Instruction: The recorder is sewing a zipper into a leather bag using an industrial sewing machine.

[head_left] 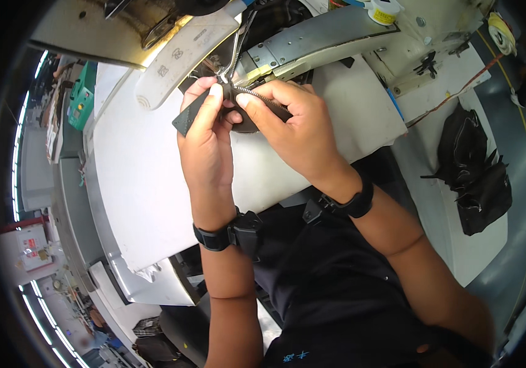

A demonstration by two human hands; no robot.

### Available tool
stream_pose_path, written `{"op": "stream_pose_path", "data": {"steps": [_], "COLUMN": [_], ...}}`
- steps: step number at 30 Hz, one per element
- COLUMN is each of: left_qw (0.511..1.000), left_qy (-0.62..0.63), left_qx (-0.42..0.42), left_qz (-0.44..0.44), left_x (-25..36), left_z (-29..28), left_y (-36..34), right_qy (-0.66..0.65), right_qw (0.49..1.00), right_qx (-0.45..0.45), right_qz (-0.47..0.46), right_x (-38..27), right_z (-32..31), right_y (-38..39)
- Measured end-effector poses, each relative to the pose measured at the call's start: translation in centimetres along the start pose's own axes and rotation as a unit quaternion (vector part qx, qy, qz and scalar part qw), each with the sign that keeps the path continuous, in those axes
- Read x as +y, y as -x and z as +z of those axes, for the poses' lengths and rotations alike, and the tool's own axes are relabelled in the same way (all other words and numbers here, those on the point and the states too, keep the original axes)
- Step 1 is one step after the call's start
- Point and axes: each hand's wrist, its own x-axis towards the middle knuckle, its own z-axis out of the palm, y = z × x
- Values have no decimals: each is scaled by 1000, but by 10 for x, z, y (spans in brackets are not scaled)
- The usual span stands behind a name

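Observation:
Both my hands meet at the sewing machine's metal foot (226, 76), gripping one dark piece of work. My left hand (204, 135) pinches a black fabric piece (184, 120) between thumb and fingers; its flat corner sticks out to the left. Between thumb and bent fingers, my right hand (296, 119) holds a black zipper (263, 98) with metal teeth, which curves away to the right. More zipper teeth show along the lower edge of the dark work. My fingers hide where fabric and zipper meet.
A white work surface (146, 190) lies under my hands. Behind them stretches the machine's grey curved arm (330, 40), with a pale panel (183, 52) at its left. Dark fabric pieces (471, 178) lie at the right. A green box (82, 95) stands far left.

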Motion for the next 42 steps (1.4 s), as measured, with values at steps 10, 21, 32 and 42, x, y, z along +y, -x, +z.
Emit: {"op": "stream_pose_path", "data": {"steps": [10, 21, 32, 42], "left_qw": [1000, 998, 998, 996], "left_qy": [-5, -20, -37, -19], "left_qx": [1, 48, 40, 77], "left_qz": [4, 24, 12, 44], "left_x": [-3, -4, -8, -15], "left_z": [0, 17, 6, 24], "left_y": [2, 8, 5, 10], "right_qy": [132, 279, 273, 281], "right_qw": [988, 936, 927, 942], "right_qx": [41, 131, 45, 30], "right_qz": [-64, -170, -252, -183], "right_x": [0, 3, 3, -1], "right_z": [1, -5, -25, -27], "right_y": [-1, -10, -41, -46]}}
